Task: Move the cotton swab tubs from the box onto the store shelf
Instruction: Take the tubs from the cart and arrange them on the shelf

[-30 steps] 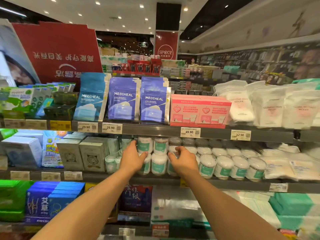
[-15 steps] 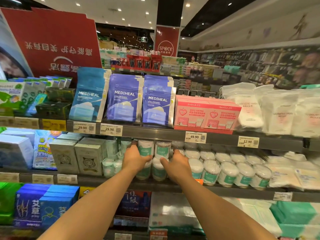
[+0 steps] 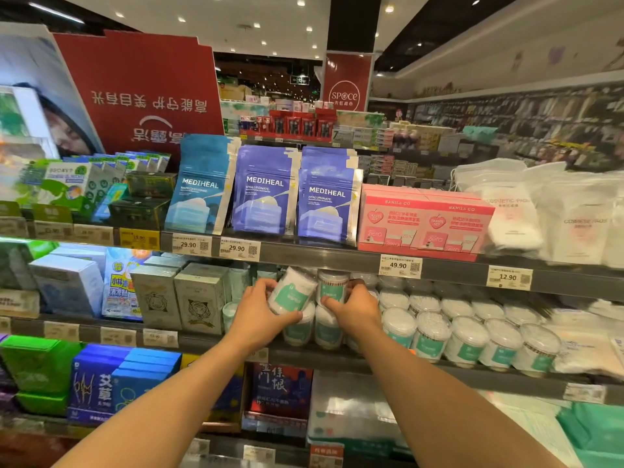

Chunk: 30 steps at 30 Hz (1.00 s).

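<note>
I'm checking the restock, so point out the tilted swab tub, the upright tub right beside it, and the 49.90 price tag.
tilted swab tub (image 3: pixel 292 294): head view, on its green label.
upright tub (image 3: pixel 332 282): head view, on its side above the label.
49.90 price tag (image 3: pixel 400 266): head view, on the printed price.

The tilted tub (image 3: pixel 292 293) and upright tub (image 3: pixel 332 286) are partly hidden by the left hand (image 3: pixel 256 319) and right hand (image 3: pixel 356 315) gripping them. Shelf labels (image 3: pixel 60 331) at far left are blurred beyond reading; cotton pad bags (image 3: pixel 587 217) are cut off at right.

place: shop | evidence: stocked shelves (image 3: pixel 337 261), price tags (image 3: pixel 400 266), aisles
</note>
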### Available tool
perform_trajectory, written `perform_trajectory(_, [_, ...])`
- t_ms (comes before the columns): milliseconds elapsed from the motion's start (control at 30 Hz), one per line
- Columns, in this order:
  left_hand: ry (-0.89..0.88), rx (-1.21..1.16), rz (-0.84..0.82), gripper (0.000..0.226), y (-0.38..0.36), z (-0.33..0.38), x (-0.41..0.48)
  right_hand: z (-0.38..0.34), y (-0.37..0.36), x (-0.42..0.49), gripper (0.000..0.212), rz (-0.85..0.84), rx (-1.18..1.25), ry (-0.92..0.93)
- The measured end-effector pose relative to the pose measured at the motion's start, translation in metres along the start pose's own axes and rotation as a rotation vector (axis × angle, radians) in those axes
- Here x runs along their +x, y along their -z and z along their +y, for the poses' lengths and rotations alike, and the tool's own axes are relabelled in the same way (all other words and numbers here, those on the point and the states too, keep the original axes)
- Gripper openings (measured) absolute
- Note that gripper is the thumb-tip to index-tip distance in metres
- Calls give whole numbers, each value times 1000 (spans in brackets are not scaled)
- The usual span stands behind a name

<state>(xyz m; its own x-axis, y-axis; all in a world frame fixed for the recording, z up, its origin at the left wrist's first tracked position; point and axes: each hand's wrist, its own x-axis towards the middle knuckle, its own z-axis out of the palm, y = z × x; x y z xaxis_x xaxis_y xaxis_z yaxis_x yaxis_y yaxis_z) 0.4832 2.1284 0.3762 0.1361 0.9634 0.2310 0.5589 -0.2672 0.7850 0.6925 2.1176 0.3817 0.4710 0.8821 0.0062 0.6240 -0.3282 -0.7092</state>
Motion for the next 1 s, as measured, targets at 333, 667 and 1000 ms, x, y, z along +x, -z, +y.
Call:
perform_trajectory(333, [6, -212, 72, 78, 14, 4, 9, 14, 5, -9, 73, -35, 27, 54])
perform_trajectory(667, [-27, -376, 115, 58, 1, 9, 4, 11, 15, -20, 65, -28, 41, 114])
perform_trajectory(1000, [-5, -415, 211, 59, -6, 5, 1, 13, 18, -21, 62, -50, 47, 156])
